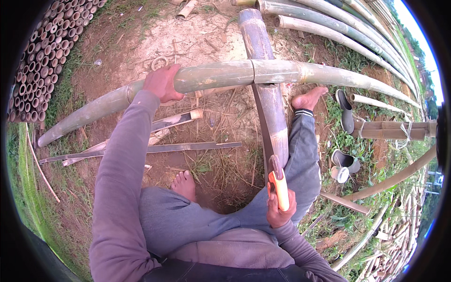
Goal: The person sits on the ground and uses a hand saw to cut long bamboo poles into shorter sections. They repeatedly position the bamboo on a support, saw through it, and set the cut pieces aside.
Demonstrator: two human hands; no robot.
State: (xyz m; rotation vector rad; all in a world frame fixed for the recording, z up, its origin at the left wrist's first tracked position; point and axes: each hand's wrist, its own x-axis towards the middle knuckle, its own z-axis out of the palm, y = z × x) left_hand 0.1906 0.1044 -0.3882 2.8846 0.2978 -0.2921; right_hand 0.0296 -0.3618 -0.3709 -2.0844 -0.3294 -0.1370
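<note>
Bamboo pole [221, 75] under left hand [162, 83]

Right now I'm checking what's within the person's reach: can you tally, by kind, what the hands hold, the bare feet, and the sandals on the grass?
Bamboo pole, in left hand: 1
Knife, in right hand: 1
Bare feet: 2
Sandals: 2
Total: 6
</note>
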